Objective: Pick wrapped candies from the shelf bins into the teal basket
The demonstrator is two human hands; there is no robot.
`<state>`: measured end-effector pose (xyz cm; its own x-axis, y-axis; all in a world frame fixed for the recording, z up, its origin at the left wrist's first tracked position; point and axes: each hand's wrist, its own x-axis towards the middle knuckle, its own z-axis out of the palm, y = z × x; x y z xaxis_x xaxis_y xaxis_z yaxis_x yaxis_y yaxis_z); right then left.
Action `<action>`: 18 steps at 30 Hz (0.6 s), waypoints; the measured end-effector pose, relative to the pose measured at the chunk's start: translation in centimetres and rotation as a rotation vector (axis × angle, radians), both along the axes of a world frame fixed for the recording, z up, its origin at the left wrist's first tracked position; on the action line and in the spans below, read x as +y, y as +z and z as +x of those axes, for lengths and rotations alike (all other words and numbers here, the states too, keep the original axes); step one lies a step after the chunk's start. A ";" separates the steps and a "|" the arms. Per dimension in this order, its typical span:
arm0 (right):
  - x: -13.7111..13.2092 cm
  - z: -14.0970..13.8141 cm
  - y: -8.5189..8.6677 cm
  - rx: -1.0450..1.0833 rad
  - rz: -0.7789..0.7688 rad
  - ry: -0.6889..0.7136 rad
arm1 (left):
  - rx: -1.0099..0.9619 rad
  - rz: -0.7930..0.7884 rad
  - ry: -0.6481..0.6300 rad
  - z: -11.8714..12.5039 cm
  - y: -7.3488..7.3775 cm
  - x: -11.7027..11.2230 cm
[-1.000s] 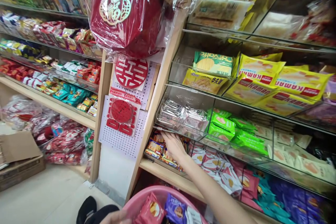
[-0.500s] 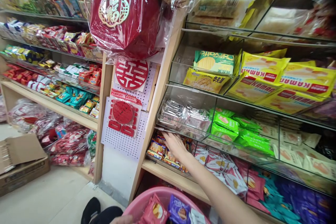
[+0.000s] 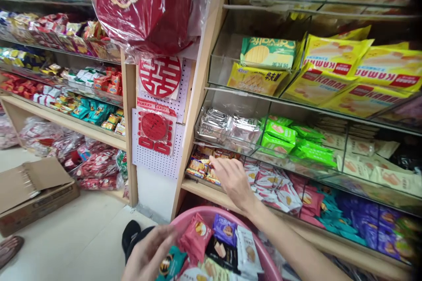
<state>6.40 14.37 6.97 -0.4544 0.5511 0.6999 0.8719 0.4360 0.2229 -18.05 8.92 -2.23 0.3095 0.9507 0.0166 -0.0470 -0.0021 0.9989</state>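
My right hand is at the front of the bottom shelf, fingers bent and close together beside small orange-and-brown snack packets. Its fingertips are partly hidden, so what they hold cannot be made out. Below it stands a pink basin of mixed wrapped snacks, among them a red packet, a purple packet, a black packet and a white packet. At the basin's left rim, my left hand is slightly blurred, its fingers loosely apart and nothing visible in them.
Glass-fronted shelves hold green packets, silver packets and yellow wafer packs. A wrapped dark red bag hangs above red paper cut-outs. On the floor at left lies a cardboard box; someone's foot shows nearby.
My right hand has drawn back from inside the bottom shelf to its front. My left hand has risen into view over the basin's left rim. The camera has tilted down, showing more of the basin.
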 end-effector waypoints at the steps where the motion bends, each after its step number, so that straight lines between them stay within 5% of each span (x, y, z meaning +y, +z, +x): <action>1: -1.6 -0.3 0.0 0.177 -0.021 0.017 | 0.041 0.067 0.013 0.4 0.9 0.0; 5: -7.9 -1.4 -0.6 1.083 -0.318 0.031 | 0.199 0.304 0.011 3.1 4.2 -0.7; 8: -11.9 -1.6 -2.0 1.590 -0.596 0.074 | 0.281 0.520 -0.062 6.0 5.3 -2.3; 12: -16.1 -1.2 -4.2 1.930 -0.782 0.112 | 0.422 0.691 -0.209 9.0 4.3 -5.1; 18: -19.3 -1.5 -6.4 2.131 -0.740 0.044 | 0.669 0.824 -0.261 11.1 1.5 -7.6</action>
